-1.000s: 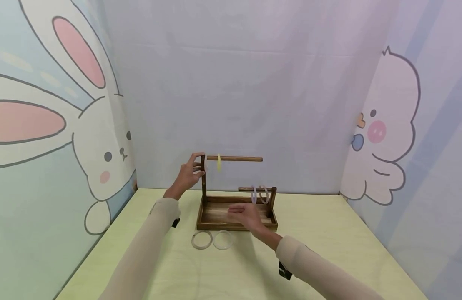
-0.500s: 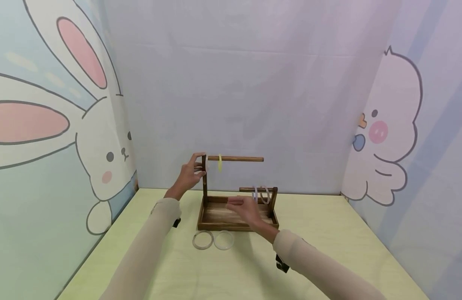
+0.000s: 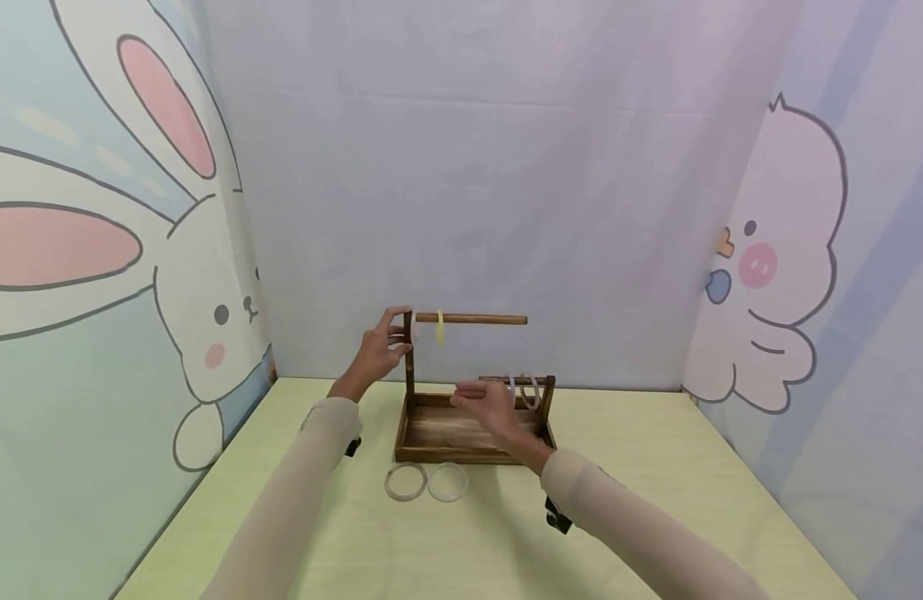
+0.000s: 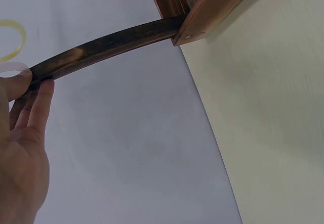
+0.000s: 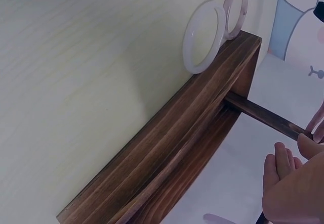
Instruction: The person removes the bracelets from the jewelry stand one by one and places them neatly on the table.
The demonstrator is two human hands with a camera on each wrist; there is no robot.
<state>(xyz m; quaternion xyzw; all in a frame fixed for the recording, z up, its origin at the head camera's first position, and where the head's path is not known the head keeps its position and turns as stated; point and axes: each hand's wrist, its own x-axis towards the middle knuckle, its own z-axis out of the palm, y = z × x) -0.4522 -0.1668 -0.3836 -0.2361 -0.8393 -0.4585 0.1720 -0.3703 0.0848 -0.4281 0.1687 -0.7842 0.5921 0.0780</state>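
Note:
My left hand [image 3: 376, 348] grips the top of the tall left post [image 4: 101, 48] of a dark wooden bangle stand [image 3: 472, 456]. Beside that grip a pale bangle [image 4: 13, 66] shows, partly hidden by the thumb. A yellow bangle [image 3: 441, 327] hangs on the upper bar [image 3: 484, 319]. Over the stand's tray is my right hand [image 3: 494, 410], its fingers fairly straight and nothing visible in them; it covers part of the lower bar [image 3: 536, 382]. On that bar hang a lilac bangle [image 3: 511, 387], partly hidden, and a pinkish one.
Two more bangles lie flat on the pale yellow table [image 3: 626, 492] before the tray: a greyish bangle [image 3: 406, 482] at left and a white bangle [image 3: 448, 482] beside it. Cloth walls with a rabbit and a chick stand around the table.
My right hand has risen a little, from over the tray to the height of the lower bar. The left hand keeps its grip on the post, and the bangles hang as before.

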